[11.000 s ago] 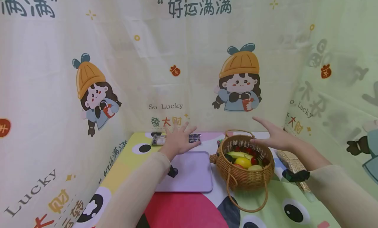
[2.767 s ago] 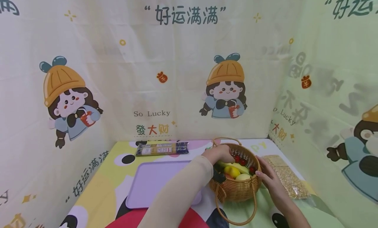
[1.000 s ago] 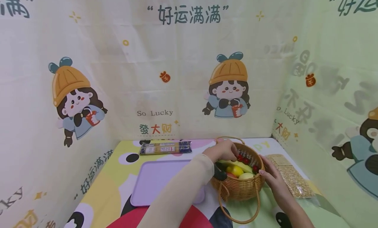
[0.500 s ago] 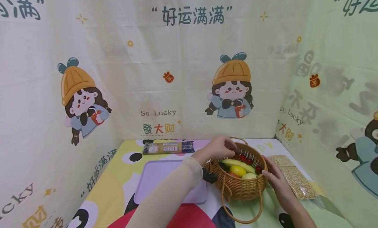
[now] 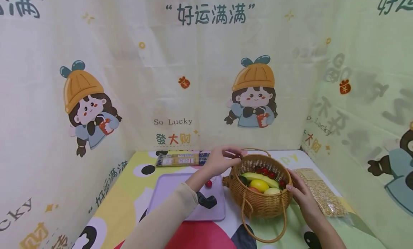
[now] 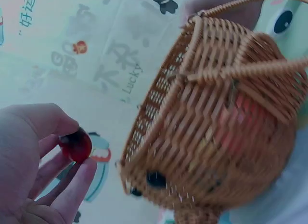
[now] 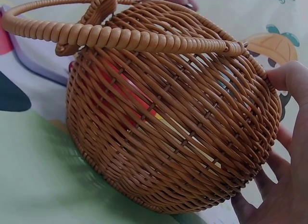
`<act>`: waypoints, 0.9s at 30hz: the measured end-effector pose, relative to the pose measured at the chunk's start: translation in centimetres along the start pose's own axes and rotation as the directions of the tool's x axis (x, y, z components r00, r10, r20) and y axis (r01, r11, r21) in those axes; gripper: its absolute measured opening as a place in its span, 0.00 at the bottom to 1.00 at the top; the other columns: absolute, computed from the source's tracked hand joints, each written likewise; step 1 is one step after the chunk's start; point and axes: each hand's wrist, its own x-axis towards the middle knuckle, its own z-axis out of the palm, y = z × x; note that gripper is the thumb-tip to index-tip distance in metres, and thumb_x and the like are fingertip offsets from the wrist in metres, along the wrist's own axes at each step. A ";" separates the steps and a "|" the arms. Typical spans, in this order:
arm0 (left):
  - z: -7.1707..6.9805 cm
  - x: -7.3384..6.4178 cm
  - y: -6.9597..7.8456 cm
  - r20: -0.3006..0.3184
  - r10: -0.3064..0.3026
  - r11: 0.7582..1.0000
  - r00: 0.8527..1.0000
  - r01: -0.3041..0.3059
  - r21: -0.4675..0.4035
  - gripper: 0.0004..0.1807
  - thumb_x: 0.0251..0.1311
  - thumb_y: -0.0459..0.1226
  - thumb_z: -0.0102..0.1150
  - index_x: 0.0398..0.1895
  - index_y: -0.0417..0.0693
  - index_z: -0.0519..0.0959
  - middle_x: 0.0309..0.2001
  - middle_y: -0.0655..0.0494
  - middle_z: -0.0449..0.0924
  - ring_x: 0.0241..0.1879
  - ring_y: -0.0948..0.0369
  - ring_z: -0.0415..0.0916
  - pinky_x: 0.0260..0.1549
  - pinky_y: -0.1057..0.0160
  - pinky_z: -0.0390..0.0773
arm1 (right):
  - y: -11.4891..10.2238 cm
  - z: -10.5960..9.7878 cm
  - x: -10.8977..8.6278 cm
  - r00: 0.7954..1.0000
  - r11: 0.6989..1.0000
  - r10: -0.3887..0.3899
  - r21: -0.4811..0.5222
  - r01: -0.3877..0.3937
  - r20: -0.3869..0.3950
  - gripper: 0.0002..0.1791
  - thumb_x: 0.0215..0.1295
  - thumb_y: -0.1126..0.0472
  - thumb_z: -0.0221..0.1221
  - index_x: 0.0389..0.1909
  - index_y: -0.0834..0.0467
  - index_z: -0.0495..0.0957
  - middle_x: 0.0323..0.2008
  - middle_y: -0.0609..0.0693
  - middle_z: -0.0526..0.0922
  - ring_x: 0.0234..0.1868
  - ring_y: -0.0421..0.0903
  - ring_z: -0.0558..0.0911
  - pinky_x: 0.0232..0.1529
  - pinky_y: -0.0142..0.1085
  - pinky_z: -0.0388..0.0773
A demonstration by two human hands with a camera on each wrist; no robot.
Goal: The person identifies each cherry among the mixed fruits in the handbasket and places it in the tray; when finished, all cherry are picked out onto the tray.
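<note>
My left hand (image 5: 222,161) is between the purple tray (image 5: 161,191) and the basket's left rim, pinching a dark red cherry (image 6: 75,146) between thumb and fingers. A second cherry (image 5: 208,184), with a thin stem, shows over the tray's right part. My right hand (image 5: 303,193) grips the wicker basket (image 5: 261,206) from the right, thumb at the rim and fingers along the outer wall in the right wrist view. Inside are a banana (image 5: 255,177), a lemon (image 5: 259,186), more cherries (image 5: 265,171), a partly hidden reddish fruit (image 5: 255,190) and a pale round fruit (image 5: 272,191).
Long plastic packs (image 5: 180,160) lie behind the tray, partly covered by the left hand. A clear bag of grains (image 5: 317,191) lies right of the basket. The basket's rope handle (image 5: 266,240) droops forward on the patterned cloth. Printed curtains (image 5: 206,80) stand close around the table.
My left hand has come out of the basket and moved left with a cherry. The cherry at the tray, hidden behind the arm before, now shows. My right hand stays on the basket.
</note>
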 end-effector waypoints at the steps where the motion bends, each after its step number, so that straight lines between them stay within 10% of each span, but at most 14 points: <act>1: -0.4 -0.3 -0.2 -0.010 -0.003 1.000 1.000 0.003 0.002 0.13 0.70 0.43 0.75 0.56 0.58 0.92 0.53 0.62 0.93 0.56 0.58 0.90 0.53 0.53 0.91 | 0.0 0.0 0.0 1.000 1.000 -0.003 0.006 0.003 -0.001 0.36 0.91 0.50 0.47 0.92 0.38 0.47 0.92 0.58 0.45 0.82 0.36 0.59 0.83 0.74 0.50; 10: -4.1 -2.8 -4.8 -0.116 -0.015 0.999 0.993 0.020 0.038 0.14 0.68 0.39 0.76 0.55 0.50 0.91 0.51 0.54 0.94 0.54 0.54 0.91 0.53 0.54 0.90 | 0.1 -0.1 -0.2 1.000 1.000 -0.024 -0.006 0.024 0.010 0.36 0.91 0.50 0.48 0.92 0.38 0.47 0.92 0.56 0.46 0.78 0.27 0.60 0.72 0.30 0.68; 16: -5.9 -4.2 -7.9 -0.179 -0.083 0.993 0.980 0.096 0.068 0.15 0.69 0.40 0.76 0.57 0.51 0.91 0.52 0.55 0.93 0.57 0.53 0.90 0.56 0.53 0.90 | 0.1 -0.3 -0.3 0.999 0.999 -0.032 -0.007 0.032 -0.001 0.36 0.91 0.50 0.48 0.92 0.39 0.48 0.91 0.59 0.48 0.74 0.23 0.63 0.59 0.19 0.70; 19: -6.8 -5.0 -9.1 -0.212 -0.119 0.986 0.970 0.140 0.091 0.14 0.69 0.39 0.76 0.56 0.52 0.91 0.51 0.56 0.93 0.57 0.53 0.89 0.55 0.52 0.90 | 0.1 -0.2 -0.3 1.000 1.000 -0.024 0.000 0.024 0.002 0.36 0.91 0.50 0.48 0.92 0.39 0.48 0.91 0.59 0.48 0.74 0.22 0.63 0.66 0.24 0.70; 23: -7.7 -6.0 -10.3 -0.227 -0.129 0.981 0.965 0.158 0.113 0.13 0.69 0.37 0.76 0.55 0.53 0.91 0.51 0.56 0.94 0.57 0.53 0.89 0.56 0.51 0.90 | 0.0 0.0 -0.2 1.000 1.000 -0.010 0.026 0.010 0.003 0.36 0.91 0.50 0.48 0.92 0.38 0.47 0.92 0.58 0.46 0.82 0.34 0.59 0.87 0.58 0.57; 27: -8.2 -6.5 -11.6 -0.237 -0.134 0.974 0.962 0.172 0.145 0.12 0.66 0.32 0.77 0.51 0.51 0.92 0.50 0.53 0.93 0.53 0.53 0.90 0.53 0.53 0.91 | -0.1 0.0 -0.2 1.000 0.998 -0.007 0.055 0.007 0.002 0.37 0.91 0.50 0.49 0.93 0.40 0.47 0.92 0.59 0.43 0.88 0.49 0.54 0.82 0.78 0.45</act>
